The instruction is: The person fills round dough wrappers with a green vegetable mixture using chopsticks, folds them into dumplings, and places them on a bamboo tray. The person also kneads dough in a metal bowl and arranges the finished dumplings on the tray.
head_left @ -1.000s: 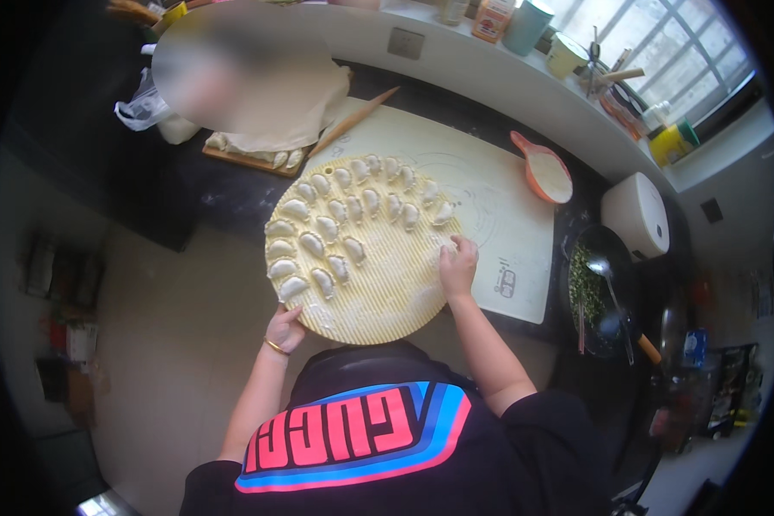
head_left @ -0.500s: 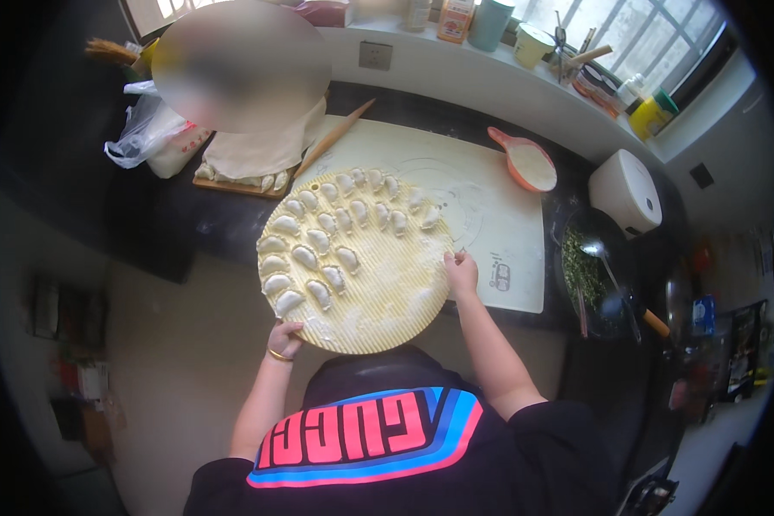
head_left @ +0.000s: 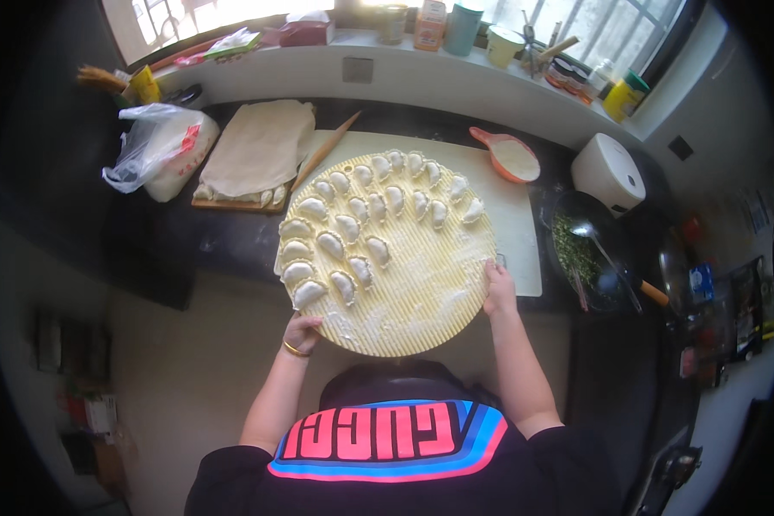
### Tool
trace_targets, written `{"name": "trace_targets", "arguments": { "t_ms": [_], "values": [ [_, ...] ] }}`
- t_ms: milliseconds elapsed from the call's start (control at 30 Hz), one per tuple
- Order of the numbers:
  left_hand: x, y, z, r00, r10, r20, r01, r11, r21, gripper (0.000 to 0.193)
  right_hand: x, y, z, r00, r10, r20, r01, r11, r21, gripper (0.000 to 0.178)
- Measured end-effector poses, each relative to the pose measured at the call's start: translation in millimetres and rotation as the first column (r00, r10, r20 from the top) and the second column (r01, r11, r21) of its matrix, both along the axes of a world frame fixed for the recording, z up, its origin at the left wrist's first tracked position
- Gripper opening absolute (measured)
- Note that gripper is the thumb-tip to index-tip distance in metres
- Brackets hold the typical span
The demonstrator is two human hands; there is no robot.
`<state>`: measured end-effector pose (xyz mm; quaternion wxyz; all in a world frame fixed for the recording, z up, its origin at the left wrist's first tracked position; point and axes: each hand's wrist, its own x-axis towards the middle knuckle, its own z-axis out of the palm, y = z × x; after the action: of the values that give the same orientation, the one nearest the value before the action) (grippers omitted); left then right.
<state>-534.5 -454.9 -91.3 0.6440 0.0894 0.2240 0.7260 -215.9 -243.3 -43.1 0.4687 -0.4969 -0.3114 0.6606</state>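
Observation:
A round, yellow, ribbed tray (head_left: 426, 297) is held up between my two hands, over the front edge of the counter. Several crimped white dumplings (head_left: 330, 244) sit in curved rows along its left and far sides, while flour dusts the bare near and right part. My left hand (head_left: 303, 333) grips the rim at the near left, its thumb on top. At the right rim, my right hand (head_left: 500, 290) is closed on the edge; its fingers under the tray are hidden.
Under the tray lies a pale mat (head_left: 518, 232) on the dark counter (head_left: 159, 245). To the left are a cloth-covered board (head_left: 262, 146), a rolling pin (head_left: 328, 148) and a plastic bag (head_left: 159, 150). Rightward stand a flour scoop (head_left: 514, 160), a white box (head_left: 609, 175) and a pan of chopped greens (head_left: 576, 249).
Both hands have carried the tray a little to the right, and it looks larger now. The view has shifted slightly. My grip on the rim stays the same.

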Motion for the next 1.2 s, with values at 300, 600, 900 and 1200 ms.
{"name": "trace_targets", "arguments": {
  "t_ms": [300, 600, 900, 1200],
  "values": [
    [46.6, 93.3, 64.3, 0.941, -0.334, -0.058, 0.339, 0.929, 0.146, 0.069, 86.7, 1.9, 48.5, 0.954, -0.282, -0.107, 0.296, 0.944, 0.15, 0.025],
    [239.5, 260.5, 160.8, 0.89, -0.433, -0.146, 0.455, 0.87, 0.193, 0.059, 296.3, 106.0, 167.0, 0.903, -0.393, -0.175, 0.426, 0.873, 0.236, 0.024],
    [377.8, 362.7, 142.8, 0.818, -0.563, -0.118, 0.575, 0.798, 0.181, 0.054, 442.8, 183.0, 136.8, 0.838, -0.514, -0.182, 0.542, 0.819, 0.186, 0.026],
    [663.2, 650.2, 151.1, 0.787, -0.599, -0.151, 0.616, 0.778, 0.123, 0.053, 728.4, 460.2, 123.1, 0.744, -0.652, -0.144, 0.666, 0.708, 0.234, 0.031]
  ]
}}
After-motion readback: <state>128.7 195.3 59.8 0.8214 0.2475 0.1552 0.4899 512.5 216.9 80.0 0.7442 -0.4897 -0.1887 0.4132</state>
